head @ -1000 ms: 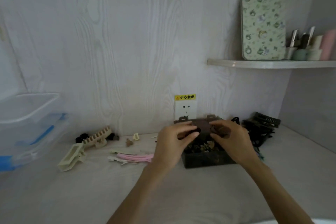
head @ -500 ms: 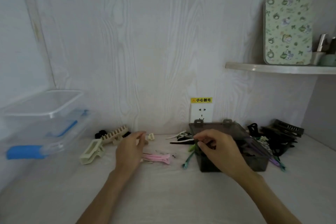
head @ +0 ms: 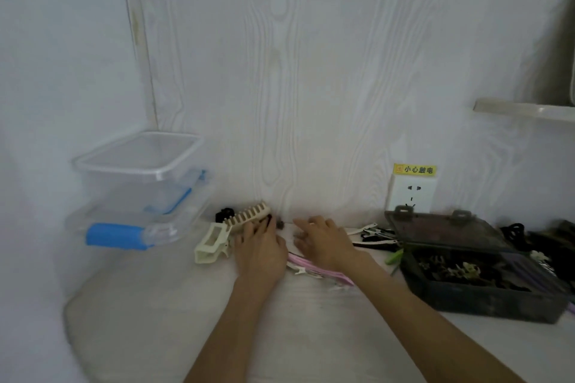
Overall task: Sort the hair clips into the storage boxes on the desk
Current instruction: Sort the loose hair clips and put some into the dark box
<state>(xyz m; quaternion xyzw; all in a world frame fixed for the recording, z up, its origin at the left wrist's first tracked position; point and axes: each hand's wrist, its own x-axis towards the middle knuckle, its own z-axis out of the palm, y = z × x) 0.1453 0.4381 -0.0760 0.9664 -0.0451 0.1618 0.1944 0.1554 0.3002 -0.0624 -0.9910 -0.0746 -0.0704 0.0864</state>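
**Both hands laid among loose hair clips left of the dark box**

The dark storage box (head: 485, 298) is taken as landmark; it is seen on the bench (head: 311, 336) with its lid raised at the back and small clips lying inside. Left of it, pink clips (head: 314, 267) are spread on the bench, partly covered by the right hand (head: 323, 242), whose fingers are stretched flat and grip nothing. Further left, the left hand (head: 259, 250) is laid with its fingertips touching a beige toothed claw clip (head: 249, 218); whether the clip is gripped cannot be told. A cream clip (head: 211, 244) is seen just beside that hand. Furthest left, clear storage boxes (head: 140, 193) are stacked against the wall.
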